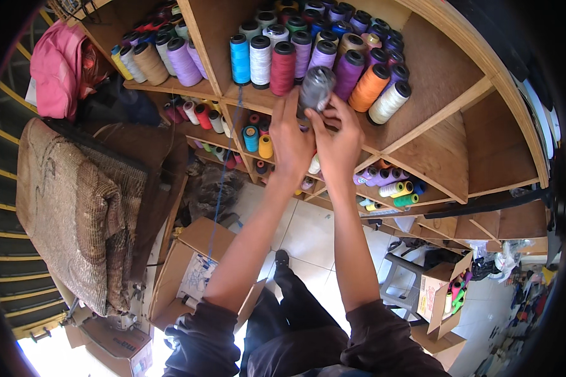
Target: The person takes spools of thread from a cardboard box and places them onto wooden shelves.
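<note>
Both my hands hold a dark grey thread spool (pixel 316 85), which looks wrapped in clear plastic, just in front of the upper shelf. My left hand (pixel 290 137) grips its left side, and the fingers of my right hand (pixel 341 129) pinch it from the right, near a small pale spot. Right behind it stand upright rows of thread spools: a blue spool (pixel 239 60), a white spool (pixel 260 61), a dark red spool (pixel 282 69), a purple spool (pixel 348 75) and an orange spool (pixel 368 89). A cream spool (pixel 390 103) leans at the row's right end.
Wooden shelving (pixel 415 132) with dividers spans the front, with more spools in lower compartments. At left lie a folded brown rug (pixel 75 213) and a pink cloth (pixel 58 69). Below are an open cardboard box (pixel 170 270), a grey stool (pixel 399 283) and a box of spools (pixel 437 295).
</note>
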Demonstrator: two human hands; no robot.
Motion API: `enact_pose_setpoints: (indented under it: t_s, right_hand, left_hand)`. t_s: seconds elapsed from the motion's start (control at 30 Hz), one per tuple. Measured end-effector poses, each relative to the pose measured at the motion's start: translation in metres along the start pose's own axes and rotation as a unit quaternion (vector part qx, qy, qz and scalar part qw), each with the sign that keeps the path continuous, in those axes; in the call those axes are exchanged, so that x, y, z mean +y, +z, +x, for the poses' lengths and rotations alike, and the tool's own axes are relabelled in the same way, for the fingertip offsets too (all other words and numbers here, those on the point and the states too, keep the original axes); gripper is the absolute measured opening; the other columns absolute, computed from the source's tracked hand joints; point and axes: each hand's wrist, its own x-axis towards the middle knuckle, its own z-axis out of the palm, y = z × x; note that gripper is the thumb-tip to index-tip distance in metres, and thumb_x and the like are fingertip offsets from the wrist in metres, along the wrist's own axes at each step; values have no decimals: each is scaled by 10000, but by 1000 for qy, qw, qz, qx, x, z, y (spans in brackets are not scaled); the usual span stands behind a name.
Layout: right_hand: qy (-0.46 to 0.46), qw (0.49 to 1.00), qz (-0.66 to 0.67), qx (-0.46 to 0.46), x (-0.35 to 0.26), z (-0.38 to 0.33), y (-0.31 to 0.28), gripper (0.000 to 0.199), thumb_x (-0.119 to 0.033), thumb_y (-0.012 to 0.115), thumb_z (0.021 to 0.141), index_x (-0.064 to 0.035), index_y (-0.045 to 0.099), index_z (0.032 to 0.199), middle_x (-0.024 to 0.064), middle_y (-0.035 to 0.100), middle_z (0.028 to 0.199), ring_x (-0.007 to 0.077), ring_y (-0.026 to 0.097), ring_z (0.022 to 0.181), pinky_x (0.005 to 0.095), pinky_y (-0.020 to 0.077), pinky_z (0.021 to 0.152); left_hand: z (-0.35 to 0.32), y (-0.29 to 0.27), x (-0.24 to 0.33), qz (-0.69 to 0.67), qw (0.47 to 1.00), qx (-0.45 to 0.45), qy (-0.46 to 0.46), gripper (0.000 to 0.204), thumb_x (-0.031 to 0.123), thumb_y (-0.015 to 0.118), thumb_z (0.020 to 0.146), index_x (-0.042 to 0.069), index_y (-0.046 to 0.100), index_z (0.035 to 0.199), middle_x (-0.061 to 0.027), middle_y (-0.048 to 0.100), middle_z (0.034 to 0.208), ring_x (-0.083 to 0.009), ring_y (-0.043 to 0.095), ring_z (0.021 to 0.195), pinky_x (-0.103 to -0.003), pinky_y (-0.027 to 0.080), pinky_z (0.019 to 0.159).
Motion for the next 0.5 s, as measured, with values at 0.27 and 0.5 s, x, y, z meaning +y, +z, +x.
enact_pose_setpoints:
  t_s: [0.27,0.5]
  right_hand:
    - [-9,999,-22,25,-3,6,36,392,-96,762,768,22,636,1120,137,648,932,246,636,758,368,500,710]
    - [-9,999,38,10,9,4,29,402,-72,762,791,16,617,1156,131,645,978,208,626,777,339,507,710]
  left_hand:
    - [20,-9,-22,69,991,106,42,446,-48,690,726,-34,576,1157,-237,585,1020,-435,607,915,-470,508,769]
    - [12,-5,-20,47,993,98,37,489,-80,720,670,-11,597,1139,-190,600,1000,-358,630,904,-408,517,761]
